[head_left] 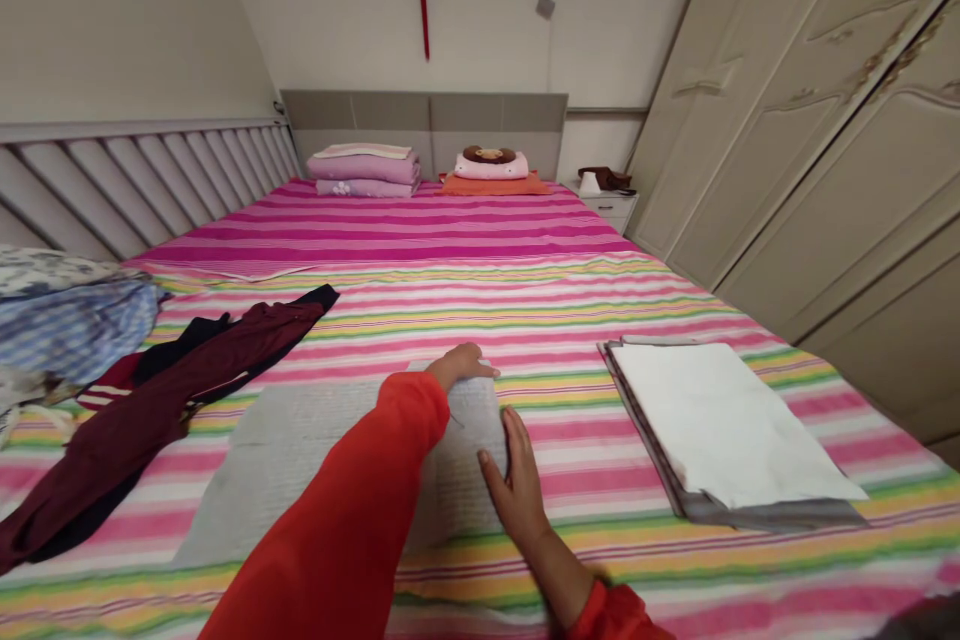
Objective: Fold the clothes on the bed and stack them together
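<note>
A thin grey printed sheet (300,450) lies on the striped bed, its right part looking folded over. My left hand (463,365) rests on the sheet's top right part, the red sleeve crossing over the sheet. Its fingers point right toward the top right corner and look loosely apart. At the sheet's right edge lies my right hand (517,480), thumb on the paper and fingers stretched out along the edge. Neither hand grips anything visibly. Further right, a white sheet (727,420) tops a stack of grey sheets (780,516).
Dark red trousers (172,395) and blue checked cloth (90,320) lie at the left. Folded bedding (364,168) and an orange pillow (495,185) sit by the headboard (375,120). A wardrobe (787,160) stands at the right, beside a small nightstand (611,208).
</note>
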Demonstrator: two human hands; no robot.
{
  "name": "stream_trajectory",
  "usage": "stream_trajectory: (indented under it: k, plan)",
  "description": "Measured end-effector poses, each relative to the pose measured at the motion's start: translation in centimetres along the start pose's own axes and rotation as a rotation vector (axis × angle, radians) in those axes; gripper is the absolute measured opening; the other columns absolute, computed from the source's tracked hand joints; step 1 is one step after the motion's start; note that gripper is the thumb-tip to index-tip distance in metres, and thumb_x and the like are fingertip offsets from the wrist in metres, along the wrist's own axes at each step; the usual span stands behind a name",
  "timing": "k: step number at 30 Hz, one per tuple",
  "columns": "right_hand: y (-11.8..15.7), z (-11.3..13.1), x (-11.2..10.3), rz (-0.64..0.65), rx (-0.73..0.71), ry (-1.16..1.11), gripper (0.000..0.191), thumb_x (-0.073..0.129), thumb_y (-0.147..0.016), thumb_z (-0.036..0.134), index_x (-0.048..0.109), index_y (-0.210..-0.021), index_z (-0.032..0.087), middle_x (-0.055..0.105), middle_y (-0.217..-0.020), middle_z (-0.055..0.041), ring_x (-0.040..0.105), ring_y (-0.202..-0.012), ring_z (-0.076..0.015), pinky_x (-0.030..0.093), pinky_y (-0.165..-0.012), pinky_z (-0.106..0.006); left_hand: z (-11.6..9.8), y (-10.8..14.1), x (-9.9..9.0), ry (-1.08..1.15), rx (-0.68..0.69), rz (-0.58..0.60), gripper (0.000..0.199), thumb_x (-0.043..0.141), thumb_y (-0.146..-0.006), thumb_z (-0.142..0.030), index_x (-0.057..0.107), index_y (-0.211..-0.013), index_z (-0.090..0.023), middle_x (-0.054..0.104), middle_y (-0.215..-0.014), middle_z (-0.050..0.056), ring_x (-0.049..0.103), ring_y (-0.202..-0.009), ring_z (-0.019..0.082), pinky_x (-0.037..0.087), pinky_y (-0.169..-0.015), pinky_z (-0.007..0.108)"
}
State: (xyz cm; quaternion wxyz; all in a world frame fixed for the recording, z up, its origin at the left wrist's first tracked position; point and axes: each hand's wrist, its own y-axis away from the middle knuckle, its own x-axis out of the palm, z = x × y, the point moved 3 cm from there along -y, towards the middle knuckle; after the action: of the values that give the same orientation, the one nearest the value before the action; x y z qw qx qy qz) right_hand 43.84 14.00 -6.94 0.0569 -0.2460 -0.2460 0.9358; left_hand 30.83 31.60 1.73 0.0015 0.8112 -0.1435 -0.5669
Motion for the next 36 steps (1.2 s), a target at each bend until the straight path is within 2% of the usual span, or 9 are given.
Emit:
stream_trajectory:
  k: [3,6,9,12,19,26,30,33,36]
  plan:
    - [0.0,0.1,0.2,0.055,-0.025,0.072,0.073,0.053,-0.092,0.041,0.019,-0.154,0.022,0.029,-0.158,-0.0142,0.03,-0.144,-0.0312,0.035,-0.112,-0.056,0.2,0.1,0.7,0.01,0.068,-0.055,0.042,0.061,-0.079,-0.06,0.067,-0.091,-0.02,0.071,-0.095,0.004,0.064,-0.09,0.022,0.044,-0.078,0.028]
    - [-0.1,0.1,0.3,0.091,-0.025,0.122,0.077,0.053,-0.092,0.043,0.016,-0.155,0.022,0.026,-0.159,-0.0152,0.03,-0.144,-0.0323,0.037,-0.11,-0.055,-0.2,0.8,1.4,-0.022,0.081,-0.156,0.032,0.058,-0.087,-0.046,0.066,-0.101,-0.019,0.068,-0.109,0.01,0.059,-0.108,0.026,0.039,-0.097,0.036]
    - [-0.2,0.1,0.4,0.088,-0.031,0.113,0.076,0.053,-0.092,0.044,0.018,-0.155,0.021,0.027,-0.158,-0.0149,0.031,-0.143,-0.0321,0.037,-0.11,-0.054,-1.3,1.7,2.1,-0.052,0.093,-0.244,0.04,0.048,-0.093,-0.039,0.058,-0.124,-0.016,0.058,-0.132,0.017,0.047,-0.129,0.03,0.023,-0.113,0.049]
    - [-0.2,0.0,0.3,0.051,-0.04,0.082,0.073,0.051,-0.093,0.044,0.02,-0.154,0.022,0.028,-0.158,-0.014,0.031,-0.143,-0.0309,0.036,-0.111,-0.053,-2.0,2.8,3.1,-0.057,0.167,-0.246,0.051,0.036,-0.097,-0.041,0.04,-0.144,-0.022,0.044,-0.15,0.011,0.03,-0.143,0.027,0.012,-0.119,0.05]
    - [-0.2,-1.2,0.4,0.023,-0.002,-0.038,0.061,0.045,-0.097,0.04,0.025,-0.152,0.022,0.029,-0.158,-0.0125,0.029,-0.145,-0.026,0.034,-0.113,-0.05,-0.9,5.8,2.9,-0.035,0.117,-0.178,0.054,0.026,-0.098,-0.044,0.04,-0.145,-0.022,0.04,-0.153,0.009,0.033,-0.143,0.025,0.025,-0.116,0.05]
    - [-0.6,-1.7,0.4,0.038,0.105,-0.144,0.062,0.045,-0.095,0.047,0.033,-0.149,0.02,0.035,-0.156,-0.0124,0.03,-0.144,-0.0257,0.029,-0.116,-0.051,3.1,15.8,2.5,-0.125,-0.033,-0.474,0.055,0.033,-0.097,-0.043,0.036,-0.148,-0.02,0.033,-0.157,0.009,0.022,-0.147,0.027,0.016,-0.118,0.057]
    - [-1.0,-1.6,0.3,0.08,0.165,-0.148,0.069,0.045,-0.092,0.055,0.035,-0.148,0.017,0.035,-0.155,-0.0135,0.031,-0.144,-0.0258,0.027,-0.117,-0.049,5.7,17.9,4.0,-0.181,-0.164,-0.378,0.05,0.039,-0.096,-0.035,0.046,-0.142,-0.018,0.043,-0.151,0.012,0.033,-0.142,0.031,0.022,-0.115,0.061]
    - [-1.4,-1.8,0.4,0.107,0.221,-0.143,0.071,0.043,-0.09,0.059,0.038,-0.147,0.017,0.038,-0.154,-0.0126,0.033,-0.143,-0.0247,0.027,-0.118,-0.047,5.0,17.9,4.2,-0.151,-0.209,-0.393,0.048,0.034,-0.097,-0.032,0.048,-0.14,-0.017,0.044,-0.15,0.012,0.036,-0.141,0.03,0.025,-0.114,0.061]
    - [-2.1,-2.0,0.7,0.148,0.263,-0.106,0.071,0.041,-0.089,0.061,0.043,-0.145,0.017,0.043,-0.151,-0.0122,0.037,-0.141,-0.0251,0.028,-0.117,-0.046,2.6,18.6,5.4,-0.143,-0.097,-0.515,0.048,0.031,-0.098,-0.032,0.045,-0.142,-0.02,0.042,-0.152,0.01,0.035,-0.142,0.027,0.025,-0.115,0.059]
